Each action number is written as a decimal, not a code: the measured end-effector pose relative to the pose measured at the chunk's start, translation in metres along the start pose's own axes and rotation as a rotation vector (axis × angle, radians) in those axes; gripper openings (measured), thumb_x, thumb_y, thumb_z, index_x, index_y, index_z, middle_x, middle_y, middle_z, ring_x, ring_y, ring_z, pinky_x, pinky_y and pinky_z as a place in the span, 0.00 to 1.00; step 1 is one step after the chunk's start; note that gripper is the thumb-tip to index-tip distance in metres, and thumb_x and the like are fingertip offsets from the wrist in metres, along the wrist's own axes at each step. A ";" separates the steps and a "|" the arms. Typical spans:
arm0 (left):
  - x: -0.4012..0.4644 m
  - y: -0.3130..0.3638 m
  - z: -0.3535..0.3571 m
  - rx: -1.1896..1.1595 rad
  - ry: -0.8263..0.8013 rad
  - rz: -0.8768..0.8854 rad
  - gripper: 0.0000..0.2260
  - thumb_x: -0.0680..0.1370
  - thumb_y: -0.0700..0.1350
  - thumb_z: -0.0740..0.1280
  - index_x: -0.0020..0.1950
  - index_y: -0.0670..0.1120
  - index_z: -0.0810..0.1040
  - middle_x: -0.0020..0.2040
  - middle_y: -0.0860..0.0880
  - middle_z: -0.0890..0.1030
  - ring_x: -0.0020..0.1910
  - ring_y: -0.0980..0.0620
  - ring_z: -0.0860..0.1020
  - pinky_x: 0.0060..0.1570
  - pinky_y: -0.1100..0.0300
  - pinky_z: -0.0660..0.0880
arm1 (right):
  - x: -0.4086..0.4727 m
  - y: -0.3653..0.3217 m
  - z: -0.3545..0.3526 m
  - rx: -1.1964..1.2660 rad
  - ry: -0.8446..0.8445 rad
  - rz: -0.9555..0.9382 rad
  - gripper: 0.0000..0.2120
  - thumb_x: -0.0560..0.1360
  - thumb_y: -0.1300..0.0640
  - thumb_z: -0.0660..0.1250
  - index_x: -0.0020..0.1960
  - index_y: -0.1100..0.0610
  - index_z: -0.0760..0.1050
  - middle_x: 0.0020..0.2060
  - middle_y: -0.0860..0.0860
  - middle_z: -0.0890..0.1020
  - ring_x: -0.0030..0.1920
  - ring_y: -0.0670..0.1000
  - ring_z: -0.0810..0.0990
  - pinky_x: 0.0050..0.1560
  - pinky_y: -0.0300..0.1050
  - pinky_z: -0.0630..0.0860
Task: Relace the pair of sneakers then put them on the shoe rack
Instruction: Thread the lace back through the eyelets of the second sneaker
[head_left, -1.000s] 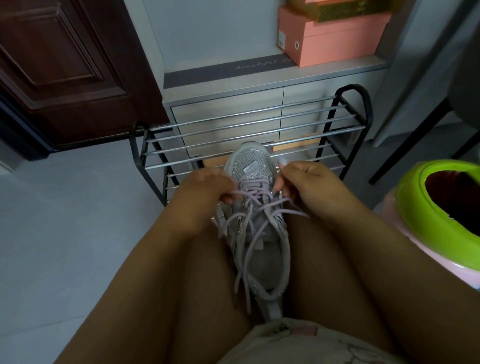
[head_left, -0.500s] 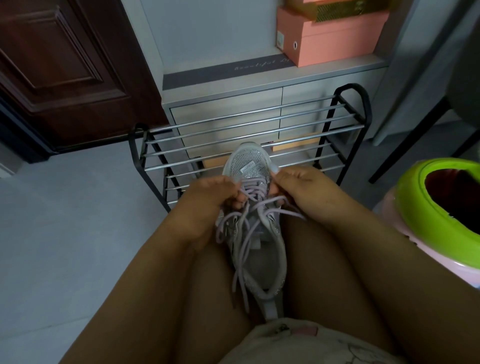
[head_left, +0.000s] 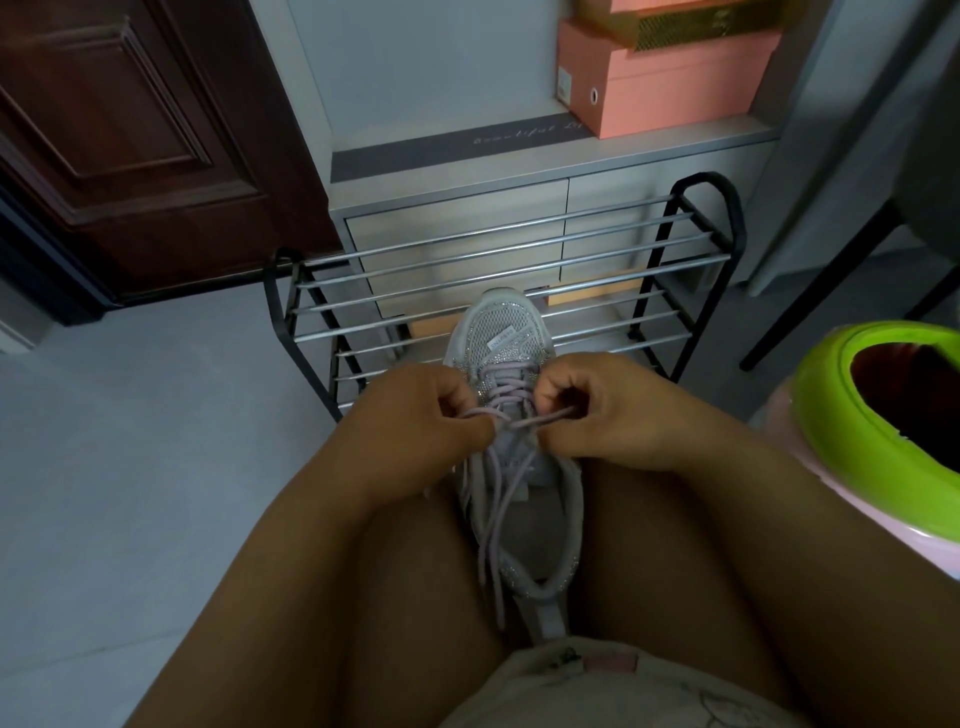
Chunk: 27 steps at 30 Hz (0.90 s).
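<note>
A grey glittery sneaker (head_left: 498, 332) rests between my thighs, toe pointing away towards the shoe rack (head_left: 519, 260). Its pale lilac lace (head_left: 498, 499) is threaded through the front eyelets, and loose ends hang down over the shoe's opening. My left hand (head_left: 415, 415) pinches one strand of the lace at the left of the tongue. My right hand (head_left: 608, 410) pinches the other strand at the right. The two strands cross between my hands. Only one sneaker is in view.
The black-framed rack with metal bars stands against a grey cabinet (head_left: 519, 208) carrying pink boxes (head_left: 665, 78). A dark wooden door (head_left: 130, 145) is at the left. A green and pink bin (head_left: 883, 415) stands at my right, with a chair leg (head_left: 831, 280) behind it.
Both hands have moved down the shoe towards me and drawn closer together, pulling the lace strands tight across the tongue. The sneaker has stayed between my thighs.
</note>
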<state>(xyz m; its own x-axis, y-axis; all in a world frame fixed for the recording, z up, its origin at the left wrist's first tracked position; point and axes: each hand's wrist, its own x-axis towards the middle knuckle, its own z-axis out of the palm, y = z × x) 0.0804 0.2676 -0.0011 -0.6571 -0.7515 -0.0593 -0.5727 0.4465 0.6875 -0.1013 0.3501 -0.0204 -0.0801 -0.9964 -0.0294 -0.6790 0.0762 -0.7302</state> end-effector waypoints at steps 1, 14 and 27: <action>-0.001 0.000 -0.002 -0.017 0.014 -0.003 0.08 0.71 0.48 0.72 0.35 0.46 0.79 0.29 0.49 0.80 0.24 0.55 0.77 0.29 0.55 0.77 | 0.000 -0.001 -0.001 -0.021 0.021 0.006 0.11 0.58 0.42 0.66 0.36 0.47 0.75 0.32 0.45 0.78 0.32 0.43 0.76 0.37 0.48 0.75; -0.007 -0.023 -0.002 -0.104 0.154 -0.032 0.09 0.72 0.43 0.73 0.32 0.44 0.78 0.28 0.45 0.80 0.25 0.56 0.74 0.28 0.65 0.71 | -0.007 0.005 -0.013 0.074 0.076 0.010 0.08 0.66 0.65 0.70 0.33 0.57 0.73 0.28 0.48 0.75 0.28 0.41 0.70 0.31 0.34 0.67; -0.011 -0.018 -0.003 -0.290 0.056 -0.011 0.11 0.69 0.51 0.72 0.39 0.42 0.80 0.32 0.44 0.82 0.29 0.52 0.78 0.32 0.62 0.75 | -0.010 -0.040 0.013 -0.436 0.173 -0.326 0.17 0.65 0.33 0.65 0.38 0.47 0.80 0.39 0.40 0.68 0.49 0.43 0.63 0.49 0.44 0.59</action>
<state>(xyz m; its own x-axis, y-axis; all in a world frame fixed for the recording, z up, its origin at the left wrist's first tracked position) 0.0994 0.2660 -0.0110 -0.6192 -0.7845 -0.0336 -0.4104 0.2868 0.8656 -0.0641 0.3568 0.0001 0.0903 -0.9529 0.2894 -0.9241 -0.1885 -0.3323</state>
